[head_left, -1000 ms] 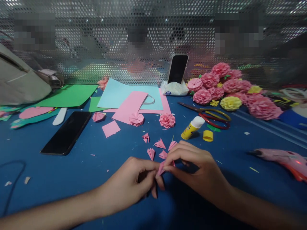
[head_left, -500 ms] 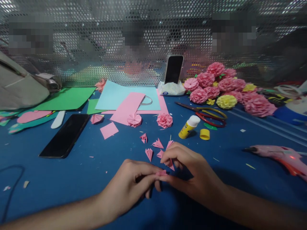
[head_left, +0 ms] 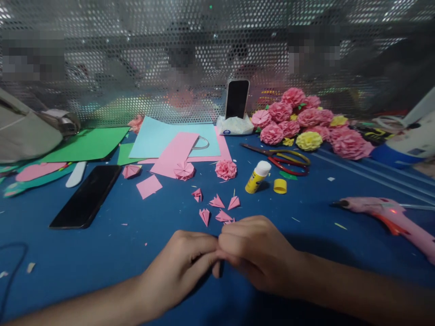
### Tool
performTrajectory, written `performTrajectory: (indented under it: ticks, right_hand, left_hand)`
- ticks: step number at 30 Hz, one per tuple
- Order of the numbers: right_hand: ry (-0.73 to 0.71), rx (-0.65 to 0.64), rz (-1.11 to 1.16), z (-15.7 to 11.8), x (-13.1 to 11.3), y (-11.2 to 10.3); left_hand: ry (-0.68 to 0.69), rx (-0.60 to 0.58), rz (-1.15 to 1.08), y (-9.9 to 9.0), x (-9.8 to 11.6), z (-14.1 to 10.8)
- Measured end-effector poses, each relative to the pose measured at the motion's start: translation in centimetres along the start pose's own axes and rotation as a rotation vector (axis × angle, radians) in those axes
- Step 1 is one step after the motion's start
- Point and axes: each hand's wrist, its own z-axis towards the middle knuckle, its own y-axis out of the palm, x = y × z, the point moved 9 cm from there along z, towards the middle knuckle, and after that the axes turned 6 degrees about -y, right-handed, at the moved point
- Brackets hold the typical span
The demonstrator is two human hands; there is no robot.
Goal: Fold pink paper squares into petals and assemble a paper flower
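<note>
Fingertips of my left hand (head_left: 188,260) and my right hand (head_left: 254,249) meet over the blue table. Both are closed in a pinch on a small folded pink paper piece, which the fingers now hide. Just beyond them lie several folded pink paper pieces (head_left: 216,201), one partly covered by my right hand. A flat pink paper square (head_left: 149,187) lies further left. Behind the pieces sit a ruffled pink paper flower (head_left: 226,169) and a pleated pink paper rosette (head_left: 184,170).
A glue stick (head_left: 257,177), its yellow cap (head_left: 280,186) and red-handled scissors (head_left: 288,163) lie right of centre. A pink glue gun (head_left: 377,208) is far right, paper flowers (head_left: 309,117) behind. Left is a black phone (head_left: 84,197); another phone (head_left: 237,99) stands before a perforated metal panel (head_left: 149,68).
My right hand's raised fingers have come down and closed against my left fingertips, covering the pink paper piece that showed before. The view has turned slightly right.
</note>
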Motion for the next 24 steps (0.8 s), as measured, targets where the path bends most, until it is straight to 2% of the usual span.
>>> performTrajectory:
  ticks: [3, 8, 11, 14, 16, 19, 22, 24]
  right_hand:
    - [0.078, 0.037, 0.077, 0.0, 0.6, -0.7]
    - [0.301, 0.01, 0.269, -0.4, 2.0, -0.4]
    - [0.362, 0.038, 0.347, -0.6, 2.7, -0.5]
    - [0.323, -0.009, 0.342, -0.6, 2.8, -0.6]
    - [0.239, -0.12, 0.306, -0.5, 2.3, -0.2]
    - [0.11, -0.323, 0.138, -0.7, 1.3, 1.1]
    - [0.016, -0.415, -0.041, -1.0, 0.8, 2.3]
    - [-0.001, -0.376, -0.082, -1.1, 0.8, 2.4]
  left_hand:
    - [-0.007, 0.008, 0.015, 0.0, 0.3, -0.1]
    - [-0.037, 0.07, 0.07, 0.0, 0.4, -0.5]
    - [-0.027, 0.074, 0.154, 0.4, 0.5, -0.8]
    - [0.055, 0.027, 0.244, 1.1, 1.3, -1.4]
    - [0.21, 0.008, 0.355, 1.5, 2.5, -2.0]
    - [0.545, 0.075, 0.757, 2.5, 4.3, -3.8]
    - [0.623, 0.124, 1.039, 3.3, 3.4, -4.4]
    - [0.653, 0.166, 1.113, 3.6, 2.9, -4.7]
